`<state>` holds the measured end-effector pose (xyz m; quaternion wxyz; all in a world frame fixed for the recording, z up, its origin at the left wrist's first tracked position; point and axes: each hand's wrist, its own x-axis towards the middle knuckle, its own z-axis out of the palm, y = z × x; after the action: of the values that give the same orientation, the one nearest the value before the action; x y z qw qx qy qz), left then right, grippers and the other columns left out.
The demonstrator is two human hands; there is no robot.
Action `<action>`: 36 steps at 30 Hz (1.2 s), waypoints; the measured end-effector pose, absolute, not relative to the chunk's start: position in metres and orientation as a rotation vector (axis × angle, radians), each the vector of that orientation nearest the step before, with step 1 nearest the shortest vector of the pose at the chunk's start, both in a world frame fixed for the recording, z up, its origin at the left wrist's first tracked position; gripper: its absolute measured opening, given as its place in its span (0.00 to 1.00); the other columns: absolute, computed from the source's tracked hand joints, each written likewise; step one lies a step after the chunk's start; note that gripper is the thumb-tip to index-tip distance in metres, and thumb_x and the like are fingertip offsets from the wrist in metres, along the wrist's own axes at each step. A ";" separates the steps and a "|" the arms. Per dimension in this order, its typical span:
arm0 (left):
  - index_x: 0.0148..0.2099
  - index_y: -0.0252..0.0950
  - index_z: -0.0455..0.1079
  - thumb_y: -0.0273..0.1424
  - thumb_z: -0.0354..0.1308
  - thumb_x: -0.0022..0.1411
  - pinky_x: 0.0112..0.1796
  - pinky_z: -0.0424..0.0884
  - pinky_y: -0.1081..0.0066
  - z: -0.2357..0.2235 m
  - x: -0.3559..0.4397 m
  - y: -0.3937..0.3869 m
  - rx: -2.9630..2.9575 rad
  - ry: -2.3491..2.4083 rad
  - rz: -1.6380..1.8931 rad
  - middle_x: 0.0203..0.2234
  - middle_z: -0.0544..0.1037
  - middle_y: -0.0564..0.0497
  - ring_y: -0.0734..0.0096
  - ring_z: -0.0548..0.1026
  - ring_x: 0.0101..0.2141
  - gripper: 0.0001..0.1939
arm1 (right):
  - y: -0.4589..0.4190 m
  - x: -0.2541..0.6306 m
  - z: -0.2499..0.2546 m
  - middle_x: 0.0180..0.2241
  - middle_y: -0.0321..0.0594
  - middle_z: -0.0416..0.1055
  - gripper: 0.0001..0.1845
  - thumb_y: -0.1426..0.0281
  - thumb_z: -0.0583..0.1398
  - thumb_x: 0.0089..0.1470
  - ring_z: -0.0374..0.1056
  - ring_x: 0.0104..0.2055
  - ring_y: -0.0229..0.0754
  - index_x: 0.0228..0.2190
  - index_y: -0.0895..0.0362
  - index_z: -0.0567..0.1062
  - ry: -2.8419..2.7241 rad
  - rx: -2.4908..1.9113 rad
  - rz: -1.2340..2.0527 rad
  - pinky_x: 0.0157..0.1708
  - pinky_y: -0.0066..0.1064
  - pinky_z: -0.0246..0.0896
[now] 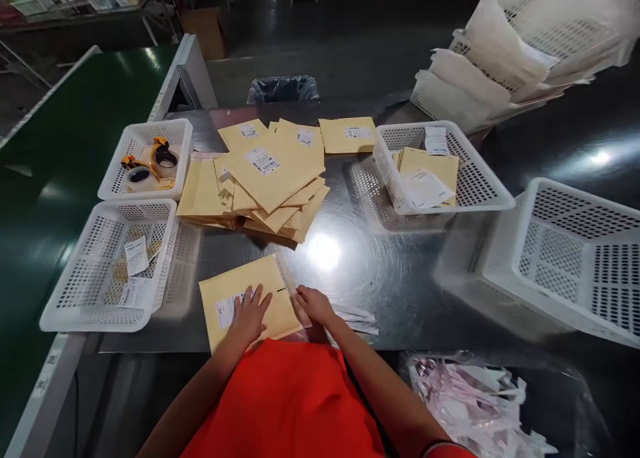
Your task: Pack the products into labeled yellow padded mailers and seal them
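Observation:
A yellow padded envelope (270,278) with a white label lies on the metal table in front of me. My left hand (250,317) rests flat on it with the fingers spread, partly over the label. At its right edge is a clear, bubbly-looking flap (286,271). My right hand (314,305) has its fingers closed in a pinch on that flap edge; whether a thin strip is also between the fingers cannot be seen. Beside this hand lie several whitish peeled strips (355,318). Just beyond is a heap of labelled yellow envelopes (280,171).
On the left stand a basket (187,135) with tape dispensers and a basket (50,321) with paper slips. To the right are a basket (453,211) with envelopes and another white basket (525,265). A green conveyor (75,131) runs along the left; scrap strips (470,405) fill a bag below.

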<state>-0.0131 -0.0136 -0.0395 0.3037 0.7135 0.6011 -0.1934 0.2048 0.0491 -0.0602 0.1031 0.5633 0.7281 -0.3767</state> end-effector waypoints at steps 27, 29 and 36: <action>0.72 0.39 0.39 0.25 0.60 0.56 0.62 0.41 0.38 -0.034 -0.005 -0.011 1.740 1.652 -0.626 0.69 0.35 0.48 0.47 0.33 0.68 0.47 | 0.015 0.177 -0.077 0.39 0.48 0.72 0.10 0.71 0.54 0.61 0.68 0.40 0.47 0.39 0.58 0.75 2.460 1.234 -0.844 0.38 0.33 0.59; 0.73 0.38 0.39 0.26 0.60 0.56 0.61 0.42 0.37 -0.039 -0.008 -0.011 1.776 1.661 -0.599 0.69 0.34 0.48 0.47 0.34 0.68 0.48 | -0.016 0.209 -0.075 0.39 0.48 0.72 0.10 0.70 0.55 0.60 0.69 0.40 0.47 0.39 0.57 0.75 2.451 1.176 -0.902 0.36 0.33 0.58; 0.65 0.27 0.58 0.37 0.52 0.60 0.60 0.55 0.50 -0.057 -0.059 -0.039 1.678 2.191 -0.086 0.65 0.53 0.31 0.45 0.50 0.65 0.34 | -0.049 0.286 -0.066 0.28 0.42 0.71 0.21 0.55 0.47 0.62 0.68 0.31 0.45 0.32 0.56 0.70 2.121 2.372 -1.153 0.34 0.34 0.55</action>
<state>-0.0592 -0.0391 -0.0573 0.1891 0.5968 0.7792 -0.0306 0.2858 -0.0488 -0.0664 -0.1213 0.6958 0.6220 -0.3381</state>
